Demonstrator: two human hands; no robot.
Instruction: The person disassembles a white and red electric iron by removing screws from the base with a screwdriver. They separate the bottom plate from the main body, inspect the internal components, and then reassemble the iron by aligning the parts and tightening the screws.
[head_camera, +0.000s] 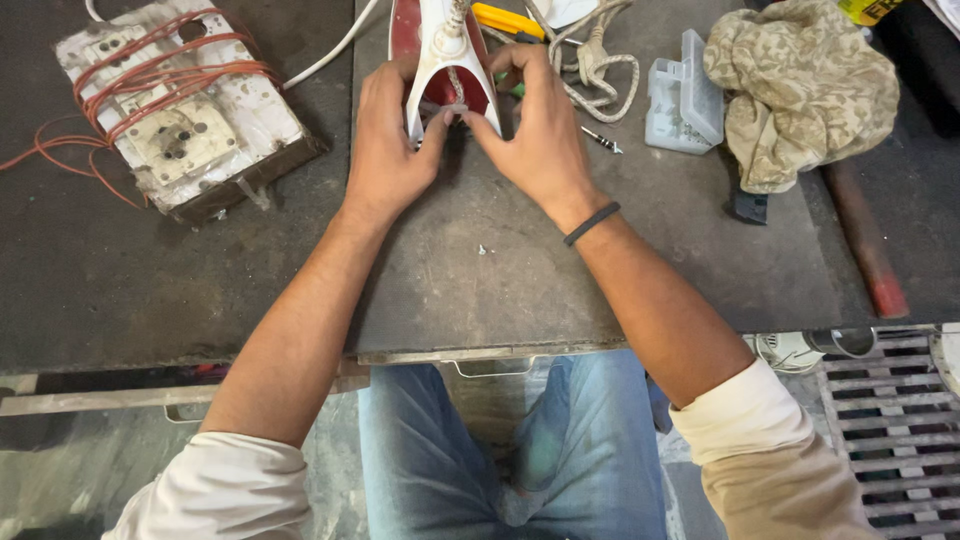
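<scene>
Head view, looking down on a dark workbench (520, 290): a seated person in blue jeans works at the rear end of a red-and-white electric iron (445, 60) lying at the top centre of the frame; the left hand (385, 150) cups the iron's left flank, its fingers curled closed against the white shell, thumb pressed in toward the open back; the right hand (540, 140), a dark band on its wrist, mirrors it on the right flank, thumb and forefinger pinched near a small grey part (457, 105) in the opening, though whether they truly grip it cannot be told; a braided cord (595, 60) leaves the iron and lies in loops at the upper centre-right, beside a yellow-handled tool (508, 20); a loose screw (600, 138) rests just right of the right hand, and a tiny bright fleck lies lower on the bench; a clear plastic parts box (685, 95) and a crumpled beige cloth (800, 90) sit at the upper right; a worn white switchboard wound with orange wire (175, 110) fills the upper left. Judged from the hands, the step is fine work on the cord's connection inside the rear housing; the next move would seem to call for a steady grip on the shell and delicate fingertip pressure.
</scene>
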